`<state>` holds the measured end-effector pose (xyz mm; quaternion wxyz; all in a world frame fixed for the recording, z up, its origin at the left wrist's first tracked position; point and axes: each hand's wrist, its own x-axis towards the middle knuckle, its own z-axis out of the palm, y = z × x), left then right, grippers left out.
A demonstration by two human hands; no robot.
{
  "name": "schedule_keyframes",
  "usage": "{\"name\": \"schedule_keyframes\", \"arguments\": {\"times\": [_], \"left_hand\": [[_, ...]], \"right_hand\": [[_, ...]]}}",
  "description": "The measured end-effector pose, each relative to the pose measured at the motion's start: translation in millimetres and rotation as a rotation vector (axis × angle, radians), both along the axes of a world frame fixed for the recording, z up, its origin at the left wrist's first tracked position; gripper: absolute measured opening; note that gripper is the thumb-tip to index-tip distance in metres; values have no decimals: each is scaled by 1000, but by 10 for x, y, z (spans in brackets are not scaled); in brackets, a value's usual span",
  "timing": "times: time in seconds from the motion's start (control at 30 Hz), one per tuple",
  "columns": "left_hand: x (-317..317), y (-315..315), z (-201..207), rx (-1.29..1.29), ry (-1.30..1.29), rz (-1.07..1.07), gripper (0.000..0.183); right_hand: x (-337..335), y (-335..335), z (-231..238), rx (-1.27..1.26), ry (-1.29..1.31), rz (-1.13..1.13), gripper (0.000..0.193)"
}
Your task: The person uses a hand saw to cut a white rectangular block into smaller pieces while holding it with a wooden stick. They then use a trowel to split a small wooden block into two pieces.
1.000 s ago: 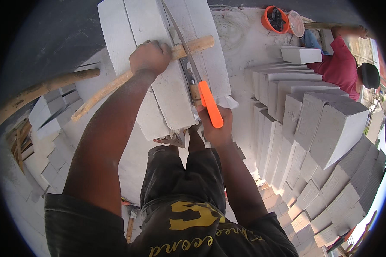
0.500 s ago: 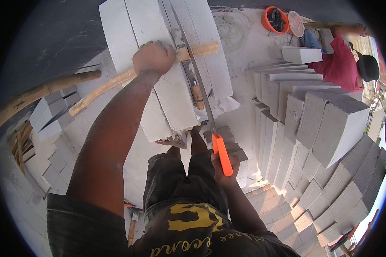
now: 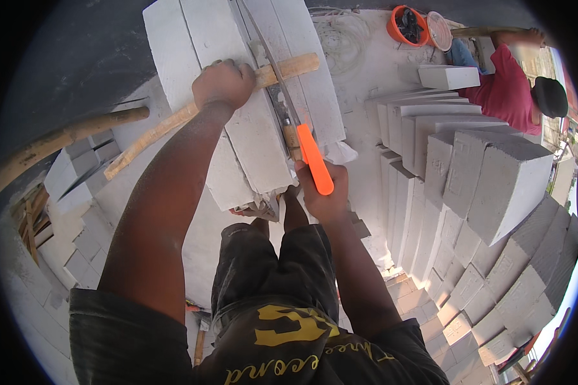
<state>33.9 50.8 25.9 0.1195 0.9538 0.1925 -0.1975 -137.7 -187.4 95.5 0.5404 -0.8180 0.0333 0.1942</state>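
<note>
My left hand (image 3: 223,85) is closed round a wooden stick (image 3: 154,141), pressing it across the tops of several long white blocks (image 3: 221,38). In my right hand (image 3: 326,192) is the orange handle of a hand saw (image 3: 315,160). Its long blade runs away from me across the stick, to the right of my left hand. Under the blade, in a gap between blocks, lies a tool with a wooden handle (image 3: 291,138); its far part is partly covered.
Stacked white blocks (image 3: 494,179) rise at the right. Beyond them a person in a pink shirt (image 3: 507,90) and dark cap bends over. An orange bucket (image 3: 401,16) stands at the back, near coiled hose (image 3: 347,42). A wooden pole (image 3: 70,138) juts in at left.
My right hand has pushed the saw forward, away from me, so its handle is now close to the blocks. My left hand keeps its grip on the stick.
</note>
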Motion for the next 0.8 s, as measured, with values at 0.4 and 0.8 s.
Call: {"name": "schedule_keyframes", "arguments": {"times": [0.4,0.8], "left_hand": [[-15,52,-5,69,-42,-57,48],[9,42,-40,42,-33,38,47]], "right_hand": [[-192,-164,-152,129,-54,-25,21],[-416,-63,145,-2,-288,-85,18]]}}
